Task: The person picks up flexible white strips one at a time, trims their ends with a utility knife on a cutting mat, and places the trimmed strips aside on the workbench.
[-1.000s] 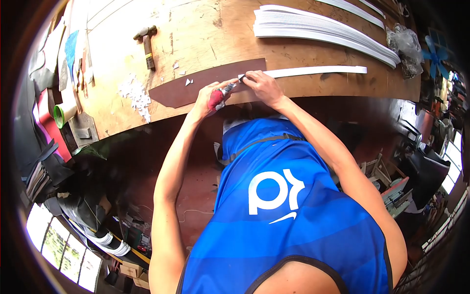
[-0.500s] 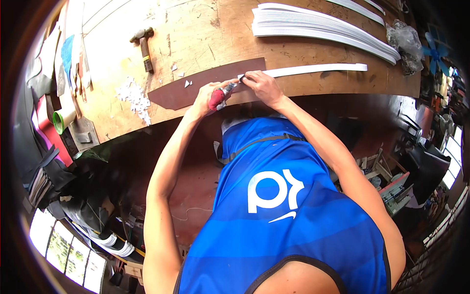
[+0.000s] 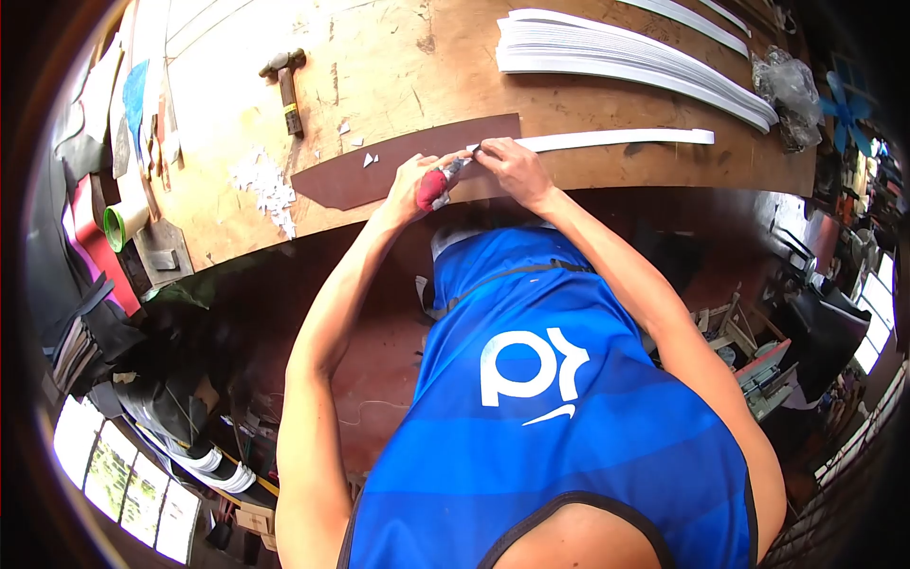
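Observation:
At the table's front edge, my left hand [image 3: 413, 180] is closed around a tool with a red-and-grey handle [image 3: 432, 188] that looks wrapped; its kind is not clear. Beside it, my right hand [image 3: 517, 173] pinches the left end of a long white strip [image 3: 626, 139], which runs off to the right along the table. A small dark piece shows at the right fingertips. Both hands are close together over a brown flat sheet [image 3: 351, 171] with a cut corner. Small white triangular scraps [image 3: 370, 160] lie on this sheet.
A hammer [image 3: 288, 93] lies on the wooden table [image 3: 398, 76], near a heap of white scraps [image 3: 267, 192]. A thick stack of white strips [image 3: 626, 62] lies at the back right beside a clear plastic bag [image 3: 789, 90]. A green-rimmed roll [image 3: 116, 229] stands at the left edge.
My left hand and the tool have shifted slightly right, closer to my right hand. The right hand keeps its pinch at the strip's end. The view has moved a little.

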